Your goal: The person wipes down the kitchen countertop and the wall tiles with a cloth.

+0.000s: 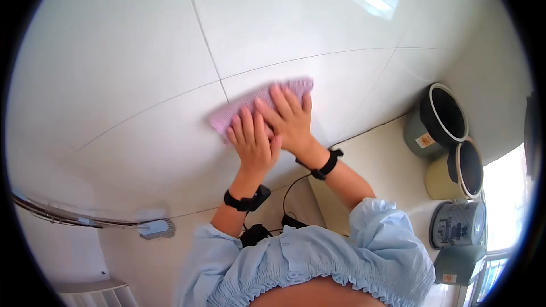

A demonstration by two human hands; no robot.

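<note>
A pink ribbed cloth lies flat against the glossy white tiled wall, just below a tile joint. My left hand rests on the lower middle of the cloth, fingers stretched out and pressing it to the tiles. Beside it and a little higher, my right hand presses on the cloth's right part, its fingers spread. The two hands touch near the thumbs. Neither hand wraps round the cloth; part of it is hidden under the palms. Both wrists wear black straps.
At the right stand a dark green bin, a yellowish bin, a grey patterned bucket and another green container. A mop with a blue head is at the lower left. A cable hangs between my arms.
</note>
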